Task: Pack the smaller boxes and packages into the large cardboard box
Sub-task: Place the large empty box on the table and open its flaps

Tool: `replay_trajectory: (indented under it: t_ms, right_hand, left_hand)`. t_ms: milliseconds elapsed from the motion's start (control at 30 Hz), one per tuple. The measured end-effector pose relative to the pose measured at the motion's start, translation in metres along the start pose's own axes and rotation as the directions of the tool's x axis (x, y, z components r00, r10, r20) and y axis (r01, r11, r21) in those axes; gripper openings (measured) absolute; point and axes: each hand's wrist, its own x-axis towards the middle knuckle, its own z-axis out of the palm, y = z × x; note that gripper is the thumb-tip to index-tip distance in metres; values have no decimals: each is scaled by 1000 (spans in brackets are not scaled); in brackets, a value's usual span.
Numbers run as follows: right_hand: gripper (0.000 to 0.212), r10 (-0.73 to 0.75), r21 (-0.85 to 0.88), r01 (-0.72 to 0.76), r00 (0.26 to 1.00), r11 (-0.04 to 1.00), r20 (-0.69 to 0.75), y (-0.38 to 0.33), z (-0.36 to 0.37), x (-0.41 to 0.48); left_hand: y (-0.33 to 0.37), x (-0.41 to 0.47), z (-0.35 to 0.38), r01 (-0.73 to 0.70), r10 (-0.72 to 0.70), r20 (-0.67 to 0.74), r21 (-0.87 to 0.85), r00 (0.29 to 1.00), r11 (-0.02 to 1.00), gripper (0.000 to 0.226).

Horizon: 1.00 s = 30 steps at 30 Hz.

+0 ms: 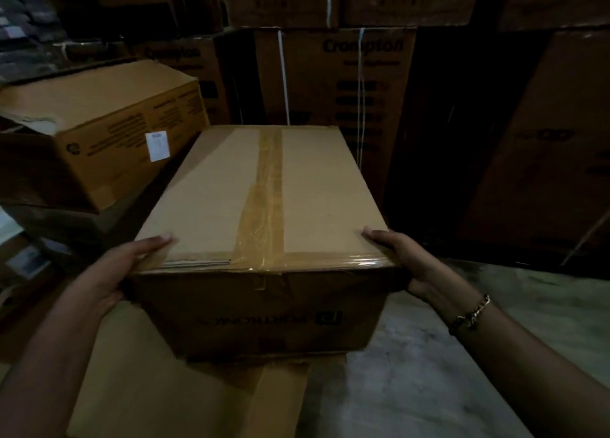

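1. The sealed cardboard box (264, 206) occupied the centre of the head view, long axis running from 6 o'clock to 12 o'clock.
2. A strip of brown tape (265, 190) ran along the top seam of the box and folded over its near edge.
3. The box rested on a flat cardboard piece (158, 394) at 6 o'clock; the exact contact area was hidden by the box itself.
4. The left hand (115, 272) gripped the near left corner of the box, at 8 o'clock. Its thumb lay on the top face and its fingers (123, 290) wrapped onto the side, grasping the box.
5. The right hand (416, 266) gripped the near right corner, at 4 o'clock. Its thumb pressed on the top edge; the remaining digits were hidden behind the side of the box, so their hold could only be inferred as clasped on the box.
6. A chain bracelet (470, 315) circled the right wrist.
7. A second carton (109, 134) with a white label (157, 146) sat at 10 o'clock, near the box and tilted.
8. Stacked printed cartons (359, 84) stood at 12 o'clock, behind the box, bound with white straps.
9. Bare concrete floor (445, 388) showed at 5 o'clock.
10. Printed text on the near face of the box appeared upside down and blurred.
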Motion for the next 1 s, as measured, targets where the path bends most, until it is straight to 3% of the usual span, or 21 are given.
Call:
replay_trajectory:
  t_ms: [100,200,367,667,767,867,1000]
  right_hand:
    - [44,-20,47,21,1000,999,-19,-3,-42,-16]
    - [42,-71,25,73,995,997,-64,-5,-89,-36]
    - [54,-86,3,88,984,996,-157,0,-179,-81]
    - [42,11,13,-8,956,1000,-292,45,-323,-163]
    - [37,44,-14,-51,950,999,-311,63,-354,-179]
    - [45,60,-94,-95,943,991,-326,77,-377,-177]
    - [34,7,-139,-67,919,988,-395,71,-388,-149]
  left_hand:
    - [-8,-9,37,-57,57,29,-2,998,998,73]
    - [-18,-18,85,-80,80,71,-3,994,997,92]
    - [-26,-35,173,-135,125,142,58,982,989,101]
    - [-87,-87,331,-106,89,270,48,959,993,82]
    - [-113,-99,354,-57,29,315,78,949,995,98]
    - [-122,-107,366,-86,22,408,139,913,986,92]
    - [-107,-96,388,-73,-2,394,175,919,982,78]
